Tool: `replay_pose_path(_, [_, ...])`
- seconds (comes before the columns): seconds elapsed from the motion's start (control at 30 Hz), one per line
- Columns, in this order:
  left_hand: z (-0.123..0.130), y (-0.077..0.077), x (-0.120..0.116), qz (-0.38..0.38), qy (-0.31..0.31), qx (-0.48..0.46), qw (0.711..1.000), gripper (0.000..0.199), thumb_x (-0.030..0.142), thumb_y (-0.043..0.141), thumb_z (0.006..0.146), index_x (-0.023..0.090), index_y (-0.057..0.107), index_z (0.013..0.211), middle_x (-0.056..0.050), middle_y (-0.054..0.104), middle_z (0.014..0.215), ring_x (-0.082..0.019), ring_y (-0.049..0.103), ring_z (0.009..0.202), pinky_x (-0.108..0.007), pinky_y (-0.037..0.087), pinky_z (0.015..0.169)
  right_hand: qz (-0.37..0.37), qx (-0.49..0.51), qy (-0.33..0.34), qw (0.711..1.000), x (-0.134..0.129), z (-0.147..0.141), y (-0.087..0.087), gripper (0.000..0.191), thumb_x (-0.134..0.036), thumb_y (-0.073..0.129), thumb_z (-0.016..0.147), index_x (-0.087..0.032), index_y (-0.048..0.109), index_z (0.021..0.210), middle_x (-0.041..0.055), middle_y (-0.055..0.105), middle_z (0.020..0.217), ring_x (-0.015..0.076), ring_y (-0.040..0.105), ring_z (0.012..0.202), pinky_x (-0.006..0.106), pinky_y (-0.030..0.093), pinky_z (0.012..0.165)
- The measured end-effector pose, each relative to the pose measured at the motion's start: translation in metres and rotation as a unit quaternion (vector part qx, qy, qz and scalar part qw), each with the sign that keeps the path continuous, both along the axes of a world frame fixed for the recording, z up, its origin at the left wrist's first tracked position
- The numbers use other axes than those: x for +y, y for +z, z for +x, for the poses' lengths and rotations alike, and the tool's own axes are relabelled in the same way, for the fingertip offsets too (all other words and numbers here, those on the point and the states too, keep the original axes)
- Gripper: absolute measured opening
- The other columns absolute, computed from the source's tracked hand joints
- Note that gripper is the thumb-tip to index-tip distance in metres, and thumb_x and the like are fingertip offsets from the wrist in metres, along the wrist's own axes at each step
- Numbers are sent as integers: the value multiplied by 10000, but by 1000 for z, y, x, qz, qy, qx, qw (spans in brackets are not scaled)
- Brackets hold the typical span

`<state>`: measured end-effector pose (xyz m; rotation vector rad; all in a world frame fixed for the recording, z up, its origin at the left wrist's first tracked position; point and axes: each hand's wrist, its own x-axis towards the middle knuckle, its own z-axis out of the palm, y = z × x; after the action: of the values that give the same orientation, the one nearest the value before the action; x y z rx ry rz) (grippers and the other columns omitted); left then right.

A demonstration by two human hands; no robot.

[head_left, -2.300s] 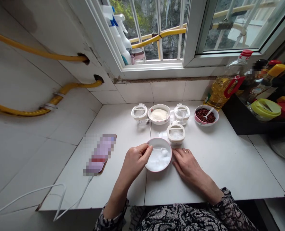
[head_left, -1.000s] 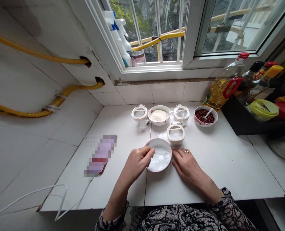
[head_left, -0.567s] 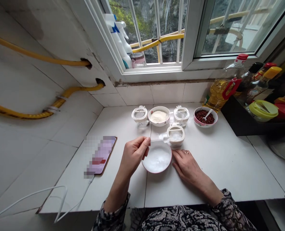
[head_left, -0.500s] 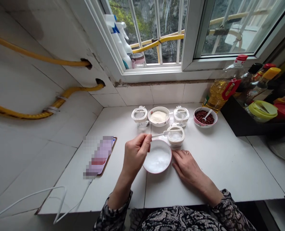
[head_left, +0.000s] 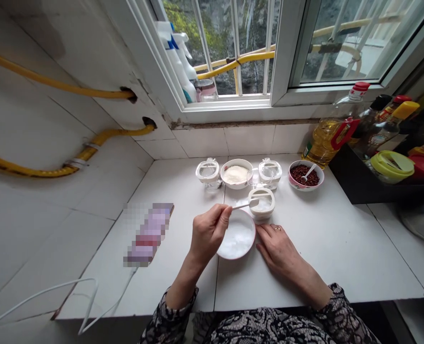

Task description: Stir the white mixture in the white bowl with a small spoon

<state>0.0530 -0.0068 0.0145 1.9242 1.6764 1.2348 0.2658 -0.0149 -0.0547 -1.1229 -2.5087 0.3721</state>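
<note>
My left hand (head_left: 210, 231) is closed around the handle of a small white spoon (head_left: 243, 205). The spoon's head is over the near-left side of an open jar (head_left: 262, 215) of white granules; I cannot tell whether it touches the rim. Below my left hand stands a white bowl (head_left: 237, 241) with a pink rim and white contents. My right hand (head_left: 279, 251) lies on the counter with its fingers stretched out, the fingertips at the bowl's right edge. A ring shows on one finger.
Farther back are a clear jar (head_left: 208, 173), a bowl of pale powder (head_left: 236, 175), another jar (head_left: 269, 172) and a bowl of red beans (head_left: 304, 176). An oil bottle (head_left: 326, 136) and a black rack (head_left: 348, 174) stand right. A phone (head_left: 150, 236) with a cable lies left.
My left hand has moved a little to the right, bringing the spoon's head right and slightly down over the jar. My right hand stays in place.
</note>
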Motion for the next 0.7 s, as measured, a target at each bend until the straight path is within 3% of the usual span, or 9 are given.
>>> replay_pose_path(0.1, [-11, 1, -6, -47, -12, -11, 999, 336, 360, 470, 945, 196, 560, 665, 39, 483, 510, -92, 427, 457, -210, 359, 492, 0, 2, 3, 1000, 0, 0, 0, 539, -96, 532, 889, -152, 442, 1417, 158, 648, 1192, 290, 606, 1032, 456, 518, 870])
replay_pose_path(0.27, [-24, -11, -11, -120, -48, 83, 988, 380, 354, 449, 922, 196, 510, 583, 31, 482, 498, -96, 421, 455, -224, 295, 487, -5, -2, 0, 1000, 0, 0, 2, 511, -97, 516, 889, -143, 456, 1394, 163, 650, 1176, 299, 606, 1015, 469, 515, 858])
replay_pose_path(0.43, [-21, -20, -10, -181, -35, 158, 970, 337, 334, 459, 908, 204, 602, 632, -17, 637, 571, -134, 533, 505, -237, 312, 529, 1, -2, -1, 1000, 0, 0, 1, 491, -94, 517, 888, -150, 467, 1373, 153, 653, 1164, 297, 605, 1009, 461, 512, 841])
replay_pose_path(0.53, [-19, -20, -10, -193, -27, 165, 967, 341, 341, 457, 910, 204, 634, 652, -34, 676, 607, -146, 558, 530, -241, 318, 542, 4, -3, -3, 1000, 0, 0, 1, 492, -90, 544, 880, -140, 473, 1365, 152, 652, 1163, 295, 605, 1020, 456, 512, 851])
replay_pose_path(0.7, [-20, -18, -11, -202, -42, 114, 972, 405, 381, 444, 907, 197, 599, 581, -4, 573, 510, -129, 489, 484, -236, 308, 513, 6, 2, -2, 1000, 0, 0, 1, 508, -91, 531, 885, -150, 461, 1385, 153, 649, 1175, 295, 603, 1027, 460, 514, 855])
